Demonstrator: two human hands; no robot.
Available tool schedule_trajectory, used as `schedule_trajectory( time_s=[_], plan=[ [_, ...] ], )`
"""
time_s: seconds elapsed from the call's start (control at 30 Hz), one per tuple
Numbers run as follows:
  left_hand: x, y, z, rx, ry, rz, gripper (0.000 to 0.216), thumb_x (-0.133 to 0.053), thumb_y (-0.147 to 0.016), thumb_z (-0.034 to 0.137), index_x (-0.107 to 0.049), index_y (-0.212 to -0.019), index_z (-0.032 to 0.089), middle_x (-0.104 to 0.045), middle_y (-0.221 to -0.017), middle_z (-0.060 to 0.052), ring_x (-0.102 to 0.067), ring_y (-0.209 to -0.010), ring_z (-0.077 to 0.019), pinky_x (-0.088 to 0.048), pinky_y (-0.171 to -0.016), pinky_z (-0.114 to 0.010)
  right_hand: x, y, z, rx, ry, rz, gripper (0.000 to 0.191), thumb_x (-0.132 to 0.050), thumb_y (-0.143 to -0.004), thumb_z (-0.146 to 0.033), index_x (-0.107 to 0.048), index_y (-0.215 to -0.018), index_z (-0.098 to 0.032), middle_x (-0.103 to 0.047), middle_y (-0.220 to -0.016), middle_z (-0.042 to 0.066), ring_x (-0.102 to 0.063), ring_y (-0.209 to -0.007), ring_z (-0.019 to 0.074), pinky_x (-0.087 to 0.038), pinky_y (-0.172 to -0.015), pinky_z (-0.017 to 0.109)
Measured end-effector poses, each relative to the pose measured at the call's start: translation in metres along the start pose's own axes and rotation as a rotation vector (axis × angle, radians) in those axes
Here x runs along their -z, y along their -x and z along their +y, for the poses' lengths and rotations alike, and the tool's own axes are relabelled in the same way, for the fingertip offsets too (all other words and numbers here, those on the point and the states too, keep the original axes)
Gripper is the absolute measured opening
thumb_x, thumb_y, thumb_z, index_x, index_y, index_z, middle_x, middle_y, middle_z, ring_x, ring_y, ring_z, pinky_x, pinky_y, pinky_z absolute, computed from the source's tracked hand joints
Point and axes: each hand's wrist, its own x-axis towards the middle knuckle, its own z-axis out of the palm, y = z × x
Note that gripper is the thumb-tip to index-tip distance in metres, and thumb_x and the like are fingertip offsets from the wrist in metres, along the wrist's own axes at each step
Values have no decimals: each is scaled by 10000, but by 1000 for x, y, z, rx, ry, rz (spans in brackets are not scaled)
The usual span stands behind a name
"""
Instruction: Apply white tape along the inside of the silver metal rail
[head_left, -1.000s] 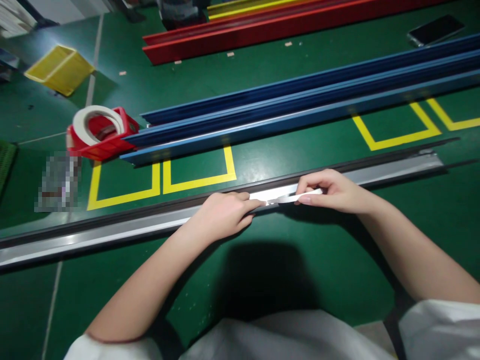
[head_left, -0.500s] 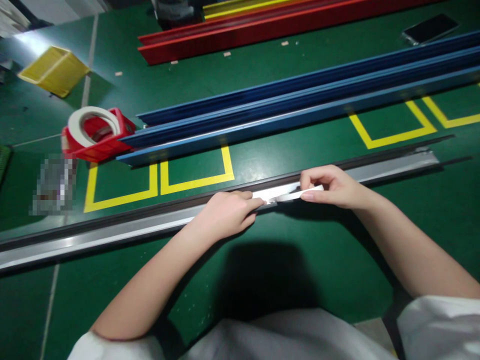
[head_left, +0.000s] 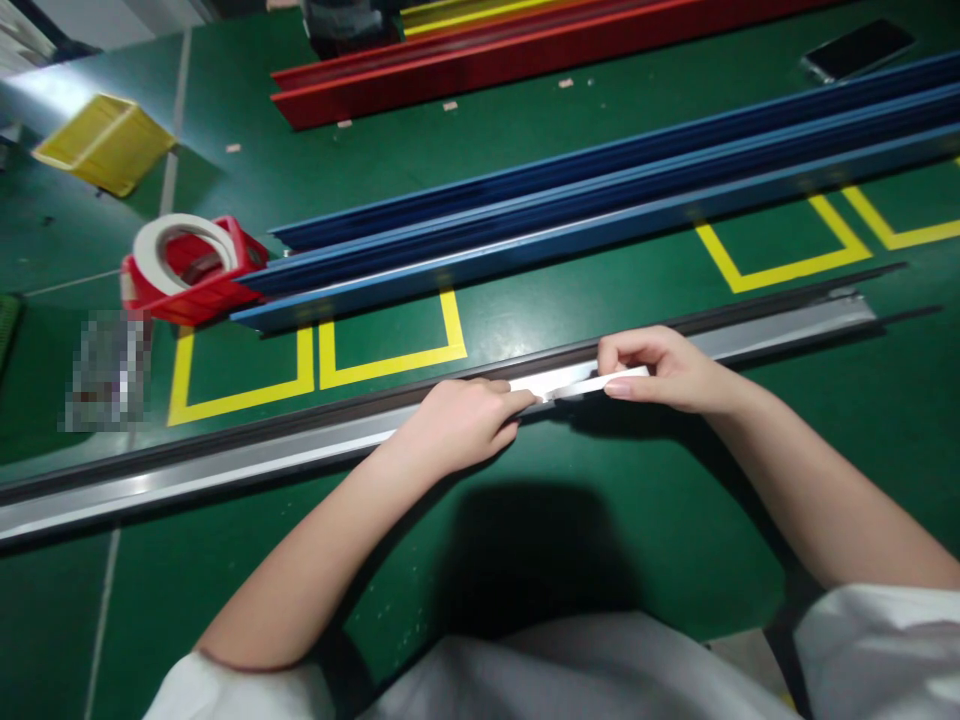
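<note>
A long silver-and-black metal profile [head_left: 300, 446] lies slantwise across the green table in front of me. My left hand [head_left: 469, 425] rests over it, fingers stretched out, the index fingertip pressing on its near edge at the end of a narrow white strip. Between thumb and fingers, my right hand [head_left: 664, 372] pinches this white strip [head_left: 624, 381], which looks like tape and runs toward the left fingertip. The strip lies along the profile's near edge. Part of the profile is hidden under both hands.
Blue profiles [head_left: 525, 246] lie beyond, with a red profile [head_left: 465, 85] farther back. At left are a red bin [head_left: 251, 255] with a white tape roll [head_left: 150, 255] on it and a yellow bin [head_left: 105, 145]. A phone [head_left: 859, 52] lies at back right.
My left hand has slid slightly right along the profile, closer to the right hand. The right hand keeps its pinch on the white strip, nearly in place.
</note>
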Motion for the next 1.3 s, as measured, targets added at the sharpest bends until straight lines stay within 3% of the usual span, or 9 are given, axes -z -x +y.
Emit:
schedule_trajectory(
  time_s=[0.27, 0.47, 0.7, 0.93, 1.3],
  plan=[
    [-5, -2, 5, 2, -28, 49, 331, -370, -960, 343, -519, -1252, 293, -662, -1004, -31, -644, -939, -206, -482, -760, -291, 4, 3, 3, -14, -108, -66, 257, -640, -817, -388, -643, -878, -138, -646, -775, 35, -534, -658, 118, -384, -606, 220],
    [-11, 2, 4, 36, -27, 81, 357, -370, -972, 425, -493, -1294, 333, -662, -1039, -18, -627, -980, -197, -465, -756, -275, 1, 2, -1, 27, -62, -9, 190, -685, -791, -312, -613, -822, -139, -602, -736, 10, -525, -648, 101, -373, -592, 199],
    [-10, 2, 5, 54, -32, 71, 382, -358, -973, 447, -476, -1327, 365, -656, -1083, -13, -617, -1007, -190, -450, -712, -253, 2, 6, 4, 81, -58, 78, 282, -677, -797, -344, -502, -691, -149, -454, -622, -31, -392, -562, 72, -280, -530, 206],
    [-8, 9, 1, 62, -46, 40, 387, -332, -981, 441, -480, -1331, 368, -660, -1093, -12, -621, -1006, -182, -446, -691, -245, 7, 8, 6, 39, -61, 124, 313, -670, -799, -380, -498, -673, -150, -473, -611, -27, -406, -559, 79, -271, -534, 219],
    [-9, 40, -18, 90, -10, -19, 398, -303, -983, 460, -452, -1350, 416, -653, -1117, 6, -625, -1020, -186, -471, -738, -263, 5, 5, 1, 39, -9, 21, 266, -678, -798, -344, -534, -703, -141, -463, -624, -34, -384, -562, 66, -260, -529, 210]
  ],
)
